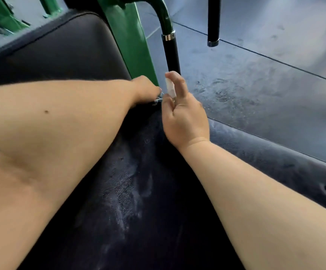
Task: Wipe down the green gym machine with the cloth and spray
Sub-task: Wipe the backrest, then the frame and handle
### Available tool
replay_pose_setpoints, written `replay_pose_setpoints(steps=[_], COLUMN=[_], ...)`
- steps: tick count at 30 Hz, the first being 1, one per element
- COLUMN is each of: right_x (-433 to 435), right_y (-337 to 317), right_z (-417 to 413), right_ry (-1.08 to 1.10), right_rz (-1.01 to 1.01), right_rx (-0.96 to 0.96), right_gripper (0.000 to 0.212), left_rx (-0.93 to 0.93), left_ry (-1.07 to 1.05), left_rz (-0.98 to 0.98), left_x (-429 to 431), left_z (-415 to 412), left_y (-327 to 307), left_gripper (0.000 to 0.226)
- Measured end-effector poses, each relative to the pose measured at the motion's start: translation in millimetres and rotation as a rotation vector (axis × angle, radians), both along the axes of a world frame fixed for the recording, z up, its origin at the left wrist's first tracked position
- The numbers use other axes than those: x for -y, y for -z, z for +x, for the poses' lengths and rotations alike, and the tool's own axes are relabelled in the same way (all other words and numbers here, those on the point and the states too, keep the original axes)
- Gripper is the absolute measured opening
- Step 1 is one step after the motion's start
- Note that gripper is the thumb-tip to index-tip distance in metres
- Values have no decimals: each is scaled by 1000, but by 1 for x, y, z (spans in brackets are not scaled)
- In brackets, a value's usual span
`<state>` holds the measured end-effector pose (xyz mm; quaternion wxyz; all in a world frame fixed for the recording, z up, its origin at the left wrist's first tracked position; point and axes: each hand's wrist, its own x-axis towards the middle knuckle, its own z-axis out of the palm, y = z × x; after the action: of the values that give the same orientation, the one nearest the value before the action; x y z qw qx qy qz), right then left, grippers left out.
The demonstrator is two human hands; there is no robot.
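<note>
Both of my hands are at the far edge of the black pad (138, 191), where the green post (136, 47) of the machine meets it. That post is what the next move depends on. Its long axis runs from its foot, right at my knuckles, up and away from me, leaning a little left toward the top of the view. Any wipe along it therefore has to go up and forward, not sideways.

My left hand (145, 88) is the nearer one. It reaches across from the left and sits against the foot of the post, bunched over the cloth (158, 99). Only a pale bluish scrap of the cloth shows under the hand. The fingers are hidden behind the back of the hand, so I cannot tell whether they grip the cloth or only press it down.

My right hand (185, 115) is just beside it on the right, the two hands nearly touching. It is wrapped round the small white spray (170, 88), held upright, with the forefinger resting on top. The spray stands between the post and the black grip (173, 55) that hangs down behind it.

As I judge it, the left hand should carry the cloth up the post, and the right hand only needs to turn the spray left toward the green paint. The pad shows pale smears in the middle, and the floor (255, 84) lies beyond its right edge.
</note>
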<state>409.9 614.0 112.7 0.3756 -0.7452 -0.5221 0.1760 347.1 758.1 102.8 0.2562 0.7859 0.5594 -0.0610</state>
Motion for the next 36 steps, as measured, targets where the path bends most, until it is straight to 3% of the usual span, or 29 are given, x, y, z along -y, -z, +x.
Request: replay_pose_setpoints(steps=[8, 17, 24, 28, 31, 36], right_x=[-1, -5, -6, -13, -13, 15], right_y=[1, 6, 2, -9, -19, -6], right_z=[-3, -5, -13, -11, -39, -107], right_ry=[3, -47, -115, -150, -241, -405], right_rz=[-25, -75, -146, -334, -407, -316], right_rx=[79, 206, 419, 578, 585, 616], right_gripper=[47, 45, 46, 45, 43, 48], left_rx=[-13, 145, 146, 109, 66, 90], left_ry=[-72, -307, -395, -346, -383, -419], left_rz=[102, 157, 195, 177, 170, 93], left_x=[2, 28, 76, 98, 119, 165], left_z=[-7, -43, -105, -125, -159, -220], left_y=[14, 20, 30, 23, 15, 9], left_gripper=[35, 42, 42, 38, 37, 34])
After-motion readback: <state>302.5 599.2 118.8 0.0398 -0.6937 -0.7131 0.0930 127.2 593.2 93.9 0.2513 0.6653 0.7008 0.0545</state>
